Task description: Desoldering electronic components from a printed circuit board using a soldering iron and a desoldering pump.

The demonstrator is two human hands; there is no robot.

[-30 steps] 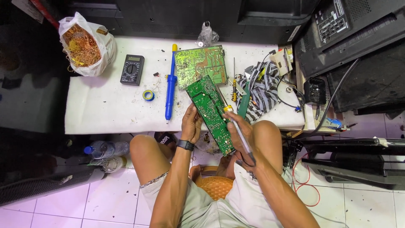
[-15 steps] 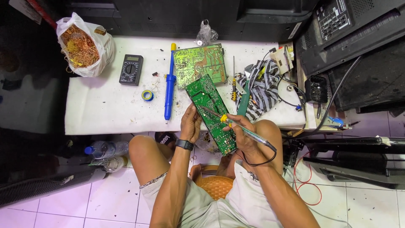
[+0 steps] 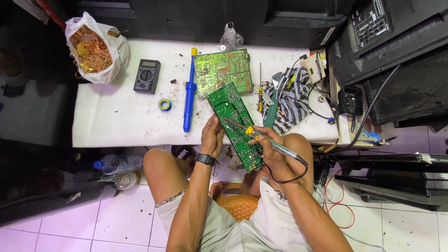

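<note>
Left hand: left hand (image 3: pixel 212 136) grips the green circuit board (image 3: pixel 234 125) at its 9 o'clock edge.
Right hand: right hand (image 3: pixel 269 148) pinches the soldering iron (image 3: pixel 261 137), tip on board, pointing 10 o'clock.

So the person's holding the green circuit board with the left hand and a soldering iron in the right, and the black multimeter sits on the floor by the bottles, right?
Not quite. The head view shows the black multimeter on the white table, beside the bag of copper wire. The rest holds: left hand on the green circuit board, soldering iron in the right hand.
</note>
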